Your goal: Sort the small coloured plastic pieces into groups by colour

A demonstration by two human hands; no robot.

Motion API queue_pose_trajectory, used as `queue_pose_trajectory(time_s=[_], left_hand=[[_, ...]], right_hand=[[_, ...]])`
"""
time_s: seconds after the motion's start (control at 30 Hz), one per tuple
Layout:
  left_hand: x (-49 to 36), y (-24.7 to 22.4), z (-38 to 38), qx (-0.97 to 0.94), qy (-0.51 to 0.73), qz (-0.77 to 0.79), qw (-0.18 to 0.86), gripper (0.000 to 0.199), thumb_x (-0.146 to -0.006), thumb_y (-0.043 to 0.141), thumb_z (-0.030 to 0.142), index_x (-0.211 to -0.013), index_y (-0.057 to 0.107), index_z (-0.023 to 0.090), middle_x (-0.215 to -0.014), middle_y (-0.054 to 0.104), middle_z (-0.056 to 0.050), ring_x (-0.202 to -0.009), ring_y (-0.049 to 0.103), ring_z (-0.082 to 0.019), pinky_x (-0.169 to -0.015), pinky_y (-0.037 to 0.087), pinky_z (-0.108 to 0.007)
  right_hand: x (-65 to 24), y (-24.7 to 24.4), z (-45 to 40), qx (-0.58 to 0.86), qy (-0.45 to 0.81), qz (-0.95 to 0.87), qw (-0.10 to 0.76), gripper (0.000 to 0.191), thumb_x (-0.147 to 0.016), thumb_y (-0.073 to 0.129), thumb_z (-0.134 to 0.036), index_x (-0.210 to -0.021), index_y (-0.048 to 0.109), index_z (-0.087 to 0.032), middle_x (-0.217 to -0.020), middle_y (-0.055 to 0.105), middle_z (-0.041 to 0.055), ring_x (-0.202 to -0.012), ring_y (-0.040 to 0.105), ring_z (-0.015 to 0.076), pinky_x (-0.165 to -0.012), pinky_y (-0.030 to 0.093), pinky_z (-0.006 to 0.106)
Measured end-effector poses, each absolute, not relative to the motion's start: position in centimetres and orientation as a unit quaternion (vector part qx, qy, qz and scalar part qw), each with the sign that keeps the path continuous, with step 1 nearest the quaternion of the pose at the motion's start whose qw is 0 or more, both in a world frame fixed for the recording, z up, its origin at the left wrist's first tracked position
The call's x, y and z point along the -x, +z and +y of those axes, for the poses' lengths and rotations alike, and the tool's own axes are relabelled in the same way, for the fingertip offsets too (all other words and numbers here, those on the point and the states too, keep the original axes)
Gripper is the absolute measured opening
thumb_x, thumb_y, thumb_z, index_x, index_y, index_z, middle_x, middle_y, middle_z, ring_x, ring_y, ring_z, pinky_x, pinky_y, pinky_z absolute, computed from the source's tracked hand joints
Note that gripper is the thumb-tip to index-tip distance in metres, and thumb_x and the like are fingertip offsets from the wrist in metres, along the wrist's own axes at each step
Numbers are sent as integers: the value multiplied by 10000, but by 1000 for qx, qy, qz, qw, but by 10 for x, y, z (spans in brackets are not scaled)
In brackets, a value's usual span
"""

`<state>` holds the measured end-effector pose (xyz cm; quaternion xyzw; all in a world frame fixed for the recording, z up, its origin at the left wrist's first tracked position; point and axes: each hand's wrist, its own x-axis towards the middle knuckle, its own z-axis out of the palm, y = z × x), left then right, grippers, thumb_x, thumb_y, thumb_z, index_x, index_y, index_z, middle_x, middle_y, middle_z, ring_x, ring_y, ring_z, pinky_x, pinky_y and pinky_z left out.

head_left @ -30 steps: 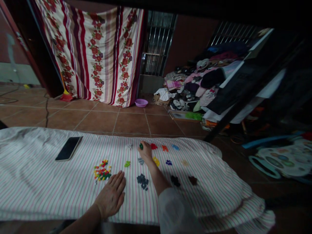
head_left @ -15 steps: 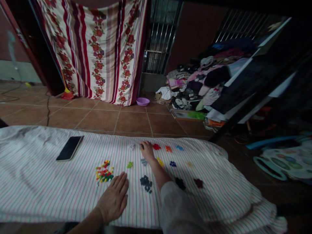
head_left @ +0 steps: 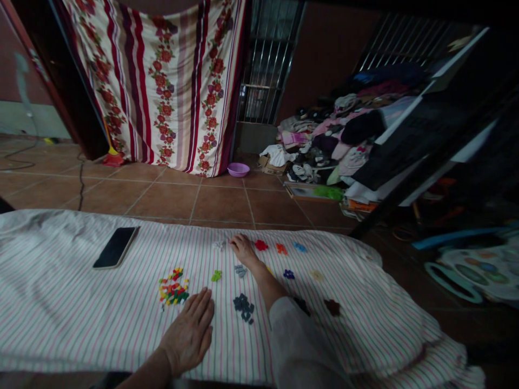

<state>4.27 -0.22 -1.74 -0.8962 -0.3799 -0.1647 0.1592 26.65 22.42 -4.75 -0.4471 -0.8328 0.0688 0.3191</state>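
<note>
My left hand [head_left: 191, 327] lies flat on the striped cloth [head_left: 101, 313], fingers stretched out, just below a mixed pile of small coloured pieces [head_left: 174, 289]. Farther off, my right hand [head_left: 242, 248] is bent down to the cloth with its fingers together; whatever they pinch is hidden. Beside its fingertips is a small white pile [head_left: 218, 246], and to its right a red pile [head_left: 261, 245]. Light grey pieces [head_left: 240, 270], light green pieces [head_left: 216, 275] and a larger dark grey pile [head_left: 243, 308] lie nearer me. My right forearm mostly covers the yellow pieces.
Orange [head_left: 281, 248], light blue [head_left: 300, 247], dark blue [head_left: 288, 274], beige [head_left: 317, 275] and brown [head_left: 332, 307] piles lie rightward. A phone [head_left: 116, 247] rests at left. Beyond are a purple basin [head_left: 238, 170] and a heap of clothes [head_left: 324, 135].
My right hand has shifted slightly left, toward the white pile. Something dark green that showed at its fingers is out of sight now. My left hand has stayed put.
</note>
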Motion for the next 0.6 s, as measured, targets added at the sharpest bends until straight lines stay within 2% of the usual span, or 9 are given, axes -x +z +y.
queue_pose_trajectory(time_s=[0.17,0.6], left_hand=[[-42,-17,-2,898,-166,-382,139,484,-857,421,250,-1319,455,111,-1389,483,-157,-1338,362,-285,-1018,415,-419],[-42,-17,-2,898,-155,-383,149,478,-862,415,261,-1313,462,109,-1386,484,-158,-1334,371,-286,-1025,414,-420]], right_hand=[[-268,-46,223,429,80,-832,344,75,-854,557,-182,-824,618,-213,-878,604,47,-893,536,191,-827,437,331],[-266,-44,219,411,80,-837,351,109,-834,555,-131,-814,626,-211,-881,614,43,-904,523,190,-829,430,316]])
